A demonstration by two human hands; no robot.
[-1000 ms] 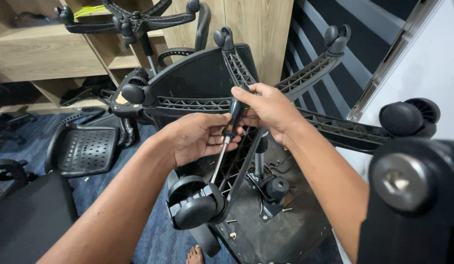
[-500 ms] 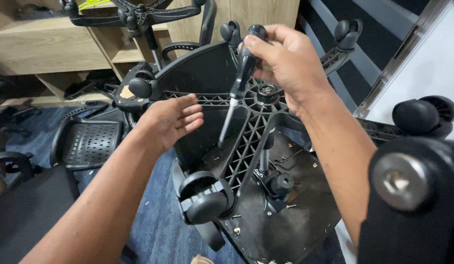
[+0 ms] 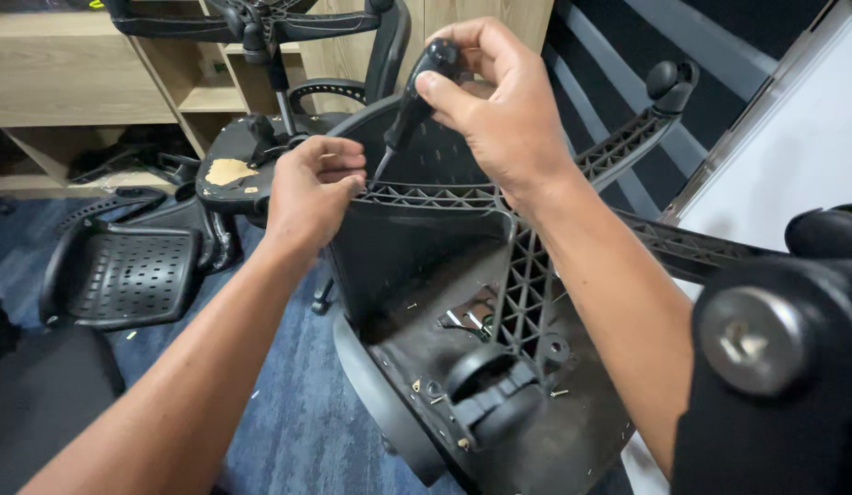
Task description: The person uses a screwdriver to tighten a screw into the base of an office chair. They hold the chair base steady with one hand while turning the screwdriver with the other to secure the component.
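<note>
Blue carpet (image 3: pixel 288 403), wooden shelving (image 3: pixel 87 73), perhaps a workshop.

Matt black plastic chair base (image 3: pixel 536 266)

My right hand (image 3: pixel 499 110) is raised, wrist bent, fingers and thumb curled in a closed grip. My left hand (image 3: pixel 308 188) sits lower, fingers bunched in a pinch. Both forearms are bare and reach forward, the left from lower left.

Screwdriver (image 3: pixel 409 110) above chair base (image 3: pixel 527 275), perforated seat (image 3: pixel 123 275) left, shelves (image 3: pixel 77 73) behind.
</note>
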